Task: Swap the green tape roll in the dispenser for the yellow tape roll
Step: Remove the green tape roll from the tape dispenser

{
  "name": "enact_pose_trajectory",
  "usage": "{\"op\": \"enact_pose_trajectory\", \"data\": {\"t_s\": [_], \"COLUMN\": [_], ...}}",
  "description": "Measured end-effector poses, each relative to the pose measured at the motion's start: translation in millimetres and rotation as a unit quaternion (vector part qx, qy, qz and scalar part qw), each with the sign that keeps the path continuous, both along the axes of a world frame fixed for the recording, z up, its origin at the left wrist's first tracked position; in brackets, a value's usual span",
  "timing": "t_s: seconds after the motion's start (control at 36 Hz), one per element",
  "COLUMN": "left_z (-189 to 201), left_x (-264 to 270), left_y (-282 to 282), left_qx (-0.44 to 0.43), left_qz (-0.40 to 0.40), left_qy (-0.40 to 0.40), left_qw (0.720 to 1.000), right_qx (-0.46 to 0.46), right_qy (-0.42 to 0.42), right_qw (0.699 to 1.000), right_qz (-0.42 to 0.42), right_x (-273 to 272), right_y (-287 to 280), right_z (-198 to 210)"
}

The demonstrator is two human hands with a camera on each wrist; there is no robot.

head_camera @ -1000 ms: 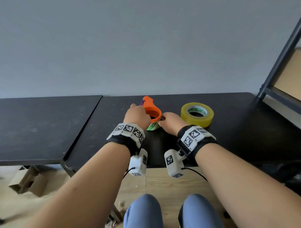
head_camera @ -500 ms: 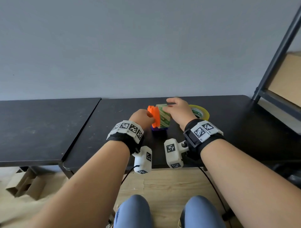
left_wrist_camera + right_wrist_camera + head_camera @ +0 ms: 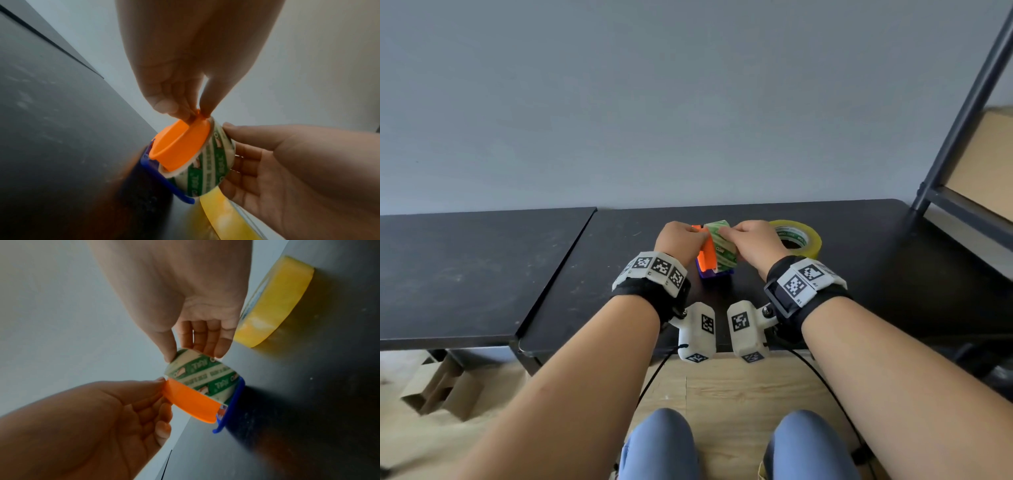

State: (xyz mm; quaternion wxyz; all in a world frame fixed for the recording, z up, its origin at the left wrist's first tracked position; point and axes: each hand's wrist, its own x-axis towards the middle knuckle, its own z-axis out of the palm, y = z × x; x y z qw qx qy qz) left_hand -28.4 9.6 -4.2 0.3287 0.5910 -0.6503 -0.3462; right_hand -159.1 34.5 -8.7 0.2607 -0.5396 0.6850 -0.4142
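Since a second ago the dispenser [image 3: 705, 255] is no longer lying flat on the table [image 3: 571, 274]: both hands are now standing it on edge, green tape roll [image 3: 723, 246] beside the orange hub, blue part at the bottom by the table. Half a second ago it was already upright; the hands are now sitting closer together on it. Judging from this, the pull-off of the green roll is starting, not done, since the roll is still seated on the orange core.

Left hand [image 3: 678, 240] is pinching the top rim of the orange hub between thumb and fingertips, wrist raised above the table, other fingers curled loosely. Right hand [image 3: 753, 241] is gripping the green roll, thumb on the near edge and fingers over the far side, palm facing left.

Yellow tape roll [image 3: 796, 236] is lying flat on the table just right of the right hand, untouched, waiting to go on once the hub is free.
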Motion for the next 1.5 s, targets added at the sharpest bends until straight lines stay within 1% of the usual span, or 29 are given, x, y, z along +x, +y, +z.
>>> {"op": "enact_pose_trajectory", "data": {"t_s": [0.06, 0.14, 0.28, 0.47, 0.67, 0.81, 0.94, 1.06, 1.17, 1.25, 1.36, 1.5], "left_z": [1, 0, 2, 2, -7, -11, -7, -1, 4, 6, 6, 3], "left_x": [-1, 0, 4, 12, 6, -1, -8, -19, -37, -55, -81, -112], "left_y": [2, 2, 3, 5, 7, 7, 10, 17, 26, 32, 38, 45], "left_qx": [-0.006, -0.009, -0.019, -0.029, -0.020, -0.037, -0.058, -0.104, -0.173, -0.203, -0.219, -0.201], "left_qz": [0.003, 0.001, 0.015, 0.028, 0.013, 0.013, 0.058, 0.057, 0.042, 0.016, -0.020, -0.068], "left_qy": [0.010, 0.002, -0.002, -0.006, -0.031, -0.074, -0.113, -0.161, -0.221, -0.258, -0.269, -0.273], "left_qw": [1.000, 1.000, 1.000, 0.999, 0.999, 0.996, 0.990, 0.980, 0.959, 0.945, 0.938, 0.938], "right_qx": [-0.004, -0.005, -0.035, -0.064, -0.074, -0.097, -0.142, -0.159, -0.165, -0.156, -0.123, -0.075], "right_qy": [0.009, 0.029, 0.037, 0.014, 0.004, 0.016, 0.042, 0.055, 0.079, 0.094, 0.105, 0.138], "right_qw": [1.000, 1.000, 0.998, 0.997, 0.996, 0.992, 0.983, 0.976, 0.970, 0.966, 0.963, 0.959], "right_qz": [0.004, 0.006, -0.020, -0.038, -0.059, -0.074, -0.111, -0.137, -0.160, -0.186, -0.217, -0.238], "right_x": [1, 1, -1, -6, -8, -14, -27, -43, -62, -80, -107, -136], "right_y": [1, 4, 6, 12, 14, 16, 24, 31, 41, 50, 62, 71], "right_z": [1, 3, 5, 10, 8, 10, 15, 16, 14, 9, 1, -15]}}
